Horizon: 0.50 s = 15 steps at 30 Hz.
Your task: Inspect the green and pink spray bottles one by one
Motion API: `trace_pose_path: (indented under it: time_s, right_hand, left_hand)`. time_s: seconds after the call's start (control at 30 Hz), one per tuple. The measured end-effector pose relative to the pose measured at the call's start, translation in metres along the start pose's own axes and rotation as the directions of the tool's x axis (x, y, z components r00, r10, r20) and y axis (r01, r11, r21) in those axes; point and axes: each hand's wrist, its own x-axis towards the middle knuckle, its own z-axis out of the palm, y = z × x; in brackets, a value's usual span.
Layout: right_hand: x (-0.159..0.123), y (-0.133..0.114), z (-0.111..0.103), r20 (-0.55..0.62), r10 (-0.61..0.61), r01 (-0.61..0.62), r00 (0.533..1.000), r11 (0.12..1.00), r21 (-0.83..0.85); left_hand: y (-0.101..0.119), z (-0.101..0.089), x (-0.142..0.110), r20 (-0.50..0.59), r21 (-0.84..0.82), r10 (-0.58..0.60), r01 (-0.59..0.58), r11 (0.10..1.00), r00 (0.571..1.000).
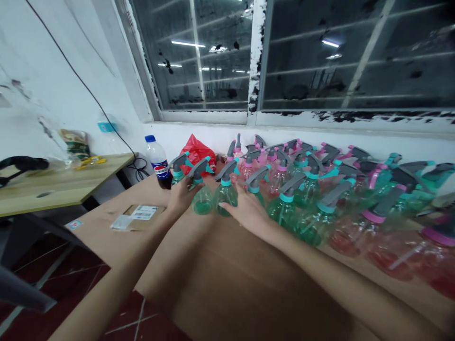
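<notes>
The right hand spread wide!
Thumb and fingers stood apart at a green sprayer; left hand by the neighbouring sprayer, I couldn't tell whether gripping.

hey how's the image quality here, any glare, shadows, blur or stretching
In the head view, the window mirrors bright tube lights; in the head view, a dark, soft-edged shadow lies across the table; also in the head view, the far-right bottles look stretched and slightly blurred.
</notes>
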Motion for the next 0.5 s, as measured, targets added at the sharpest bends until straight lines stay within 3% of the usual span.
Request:
trace_pose_path:
  time_s: [0.33, 0.5]
  right_hand:
    - [0.026, -0.004, 0.019, 0.001, 0.070, -0.070, 0.998, 0.997, 0.017]
    - [0.037, -0.004, 0.028, 0.013, 0.083, -0.083, 0.996, 0.996, -0.018]
  left_hand:
    - [0.012, 0.004, 0.002, -0.041, 0.137, 0.029, -0.023, 0.990, 0.999]
    - [0.019, 0.007, -0.003, -0.123, 0.158, 0.074, -0.054, 0.986, 0.990]
